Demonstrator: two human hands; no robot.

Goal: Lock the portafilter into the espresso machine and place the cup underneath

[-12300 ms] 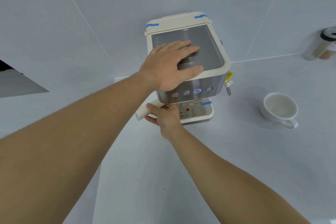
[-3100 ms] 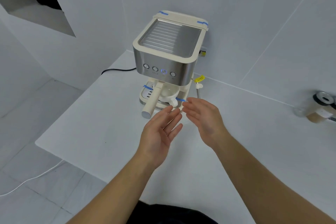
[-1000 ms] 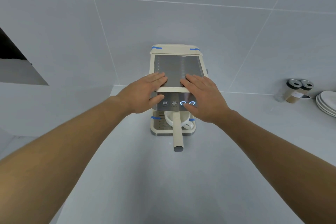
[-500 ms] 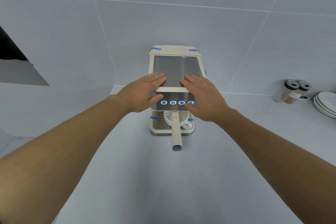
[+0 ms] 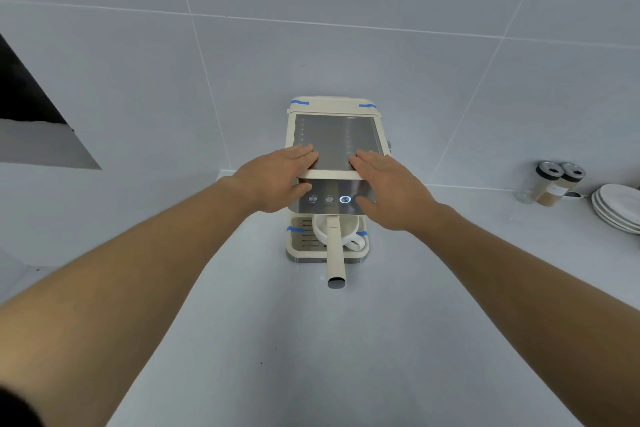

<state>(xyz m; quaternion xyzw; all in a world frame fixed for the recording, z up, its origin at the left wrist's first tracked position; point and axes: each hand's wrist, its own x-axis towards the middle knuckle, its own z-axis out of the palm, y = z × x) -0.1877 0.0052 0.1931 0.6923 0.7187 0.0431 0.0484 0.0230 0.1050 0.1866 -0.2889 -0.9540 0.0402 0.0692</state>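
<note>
Both task steps look done, judging from layout. Portafilter (image 5: 335, 253) seated under the brew head of the espresso machine (image 5: 334, 142), cream handle pointing straight out toward the camera, past the front edge of the drip tray (image 5: 298, 243). White cup (image 5: 323, 229) sitting on the drip tray directly beneath, its handle (image 5: 355, 243) turned to the right; portafilter handle crossing over the cup rim in this view. Whether the lock is fully home cannot be confirmed from this angle.

Left hand (image 5: 277, 180) flat on the front-left of the machine top, fingers extended and together, thumb down over the front panel near the leftmost button; gripping nothing. Right hand (image 5: 388, 191) mirrored on the front-right, palm flat, fingers straight, thumb on the panel at the rightmost button spot, covering it; also clamped on nothing. Third button (image 5: 345, 199) lit with a blue ring, the two to its left unlit.

Current step reads as bracing the machine and pressing a control, likely past the stated task. Next move, if any: lift both hands straight off without nudging the machine, keep clear of the protruding handle, leave cup centred under the spouts.

Off to the right on the counter (image 5: 311, 357): two spice jars (image 5: 550, 184) and stacked plates (image 5: 616, 206), well apart, irrelevant.
</note>
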